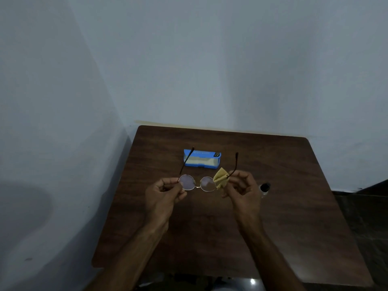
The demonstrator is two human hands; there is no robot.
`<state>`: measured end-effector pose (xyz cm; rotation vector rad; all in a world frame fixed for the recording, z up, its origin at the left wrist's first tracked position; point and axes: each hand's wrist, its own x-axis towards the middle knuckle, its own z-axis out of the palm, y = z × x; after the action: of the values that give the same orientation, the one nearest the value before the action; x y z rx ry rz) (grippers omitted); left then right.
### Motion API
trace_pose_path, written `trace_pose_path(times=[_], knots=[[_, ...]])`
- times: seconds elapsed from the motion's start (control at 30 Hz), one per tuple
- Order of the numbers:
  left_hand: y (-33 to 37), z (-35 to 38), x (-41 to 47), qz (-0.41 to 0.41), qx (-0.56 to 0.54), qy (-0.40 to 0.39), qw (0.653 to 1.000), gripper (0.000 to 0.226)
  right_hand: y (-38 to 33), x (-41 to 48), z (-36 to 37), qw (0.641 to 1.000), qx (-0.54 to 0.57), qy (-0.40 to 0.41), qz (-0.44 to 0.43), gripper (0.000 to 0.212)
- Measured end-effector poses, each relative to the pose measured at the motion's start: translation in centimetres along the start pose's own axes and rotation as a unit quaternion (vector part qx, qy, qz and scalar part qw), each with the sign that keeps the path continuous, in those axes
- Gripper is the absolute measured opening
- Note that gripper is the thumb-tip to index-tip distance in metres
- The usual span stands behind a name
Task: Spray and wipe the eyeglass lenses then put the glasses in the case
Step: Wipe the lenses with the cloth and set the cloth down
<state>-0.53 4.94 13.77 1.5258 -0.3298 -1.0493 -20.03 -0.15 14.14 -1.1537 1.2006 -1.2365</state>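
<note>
Round thin-rimmed eyeglasses hang above the table with both temples unfolded and pointing away from me. My left hand pinches the frame at the left lens corner. My right hand grips the right corner of the frame together with a small yellow cloth that covers the outer edge of the right lens. Beyond the glasses lies an open blue case with a pale lining. A small spray bottle with a dark cap stands just right of my right hand, partly hidden by it.
The dark wooden table sits in a corner, with pale walls behind it and to its left. A dark floor shows past the table's right edge. Bare tabletop lies between the case and the table's front edge.
</note>
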Motion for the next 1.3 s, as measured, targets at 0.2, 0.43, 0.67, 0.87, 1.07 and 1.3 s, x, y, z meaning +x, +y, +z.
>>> trace_pose_path(times=[0.2,0.43,0.67,0.87,1.07,1.3], knots=[[0.1,-0.2,-0.1,0.001,-0.009,-0.003,1.0,0.016,-2.2,0.2,-0.1,0.994,-0.076,0.001,-0.081,0.044],[0.0,0.1,-1.3,-0.083,-0.177,-0.038,0.98,0.038,-3.2,-0.2,0.2,0.988,-0.098,0.011,-0.121,0.052],[-1.8,2.2,-3.8,-0.124,-0.185,-0.122,0.967,0.02,-3.6,-1.2,0.4,0.983,-0.11,0.012,-0.147,0.056],[-2.1,3.6,-3.8,-0.095,-0.11,-0.084,0.986,0.019,-3.4,-1.4,-0.6,0.981,-0.116,0.014,-0.154,0.059],[-3.0,3.9,-3.8,0.004,0.007,-0.045,0.999,0.008,-4.0,-2.4,-1.2,0.986,-0.065,0.031,-0.148,0.066],[-3.4,3.5,-3.9,0.045,0.0,-0.029,0.999,0.013,-6.4,-1.6,-1.1,0.985,-0.035,0.083,-0.146,0.068]])
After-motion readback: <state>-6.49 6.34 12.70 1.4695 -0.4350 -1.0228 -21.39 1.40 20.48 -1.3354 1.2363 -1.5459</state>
